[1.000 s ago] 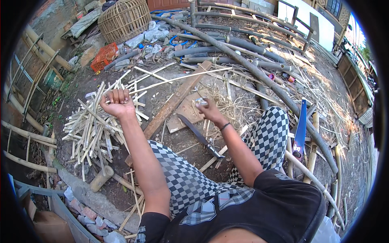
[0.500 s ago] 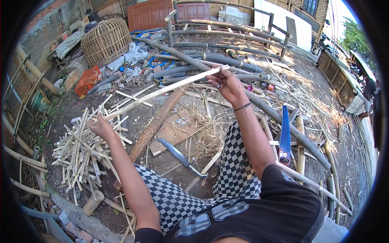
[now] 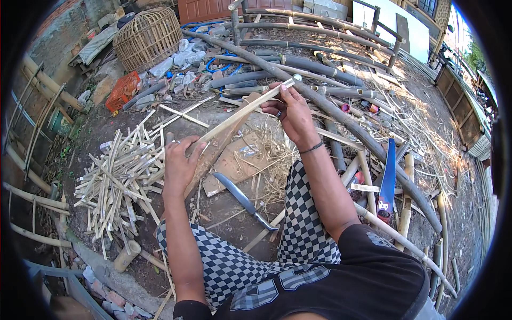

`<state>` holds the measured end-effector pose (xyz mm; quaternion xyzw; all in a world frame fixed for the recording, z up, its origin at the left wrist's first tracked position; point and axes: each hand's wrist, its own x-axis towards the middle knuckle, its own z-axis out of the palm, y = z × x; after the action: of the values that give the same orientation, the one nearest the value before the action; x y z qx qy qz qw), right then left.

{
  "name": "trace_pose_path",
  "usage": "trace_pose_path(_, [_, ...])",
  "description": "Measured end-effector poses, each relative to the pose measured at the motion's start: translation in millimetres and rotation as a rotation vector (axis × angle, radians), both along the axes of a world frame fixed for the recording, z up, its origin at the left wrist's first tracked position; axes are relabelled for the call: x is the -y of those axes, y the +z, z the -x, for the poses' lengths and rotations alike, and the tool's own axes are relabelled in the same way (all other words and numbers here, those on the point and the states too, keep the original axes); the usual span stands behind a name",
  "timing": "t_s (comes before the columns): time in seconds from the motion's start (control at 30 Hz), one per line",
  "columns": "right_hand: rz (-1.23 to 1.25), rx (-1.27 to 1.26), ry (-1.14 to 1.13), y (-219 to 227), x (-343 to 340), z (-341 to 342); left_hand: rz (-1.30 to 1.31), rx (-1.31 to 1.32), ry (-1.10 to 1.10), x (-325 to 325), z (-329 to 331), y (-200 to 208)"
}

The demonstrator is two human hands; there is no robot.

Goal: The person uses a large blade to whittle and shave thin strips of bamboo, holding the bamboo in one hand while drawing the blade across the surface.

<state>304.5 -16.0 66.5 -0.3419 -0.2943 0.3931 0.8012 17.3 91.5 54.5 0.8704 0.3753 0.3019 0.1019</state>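
A long pale bamboo strip (image 3: 242, 113) slants up from left to right in front of me. My right hand (image 3: 294, 114) pinches it close to its upper end, between thumb and fingers. Lower down, my left hand (image 3: 180, 162) has its thumb and fingers curled about the strip; whether the strip runs on behind that hand is hard to see. Below the strip, a large knife (image 3: 234, 193) with a curved blade lies on the ground between my legs. Beside my left hand is a loose heap of cut bamboo strips (image 3: 114, 184).
A wooden plank (image 3: 213, 157) and a flat brown board (image 3: 234, 170) with shavings (image 3: 272, 170) lie ahead. To the right are a blue handsaw (image 3: 388, 178) and a long bamboo pole (image 3: 341, 114). Farther off stand a woven bamboo cage (image 3: 148, 40) and an orange crate (image 3: 122, 92).
My left hand has moved right along the strip, closer to my right hand. My right hand has lowered slightly and shifted left, still gripping the upper end. The whole view has shifted a little.
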Motion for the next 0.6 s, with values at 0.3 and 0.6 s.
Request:
trace_pose_path(0.3, [0.009, -0.021, 0.009, -2.2, -2.7, 4.1, -0.012, 0.141, -0.019, 3.6, 6.4, -2.2])
trace_pose_path(0.6, [0.025, -0.041, 0.038, -5.6, -6.6, 3.1, -0.272, 0.153, 0.04, 4.6, 10.2, 0.7])
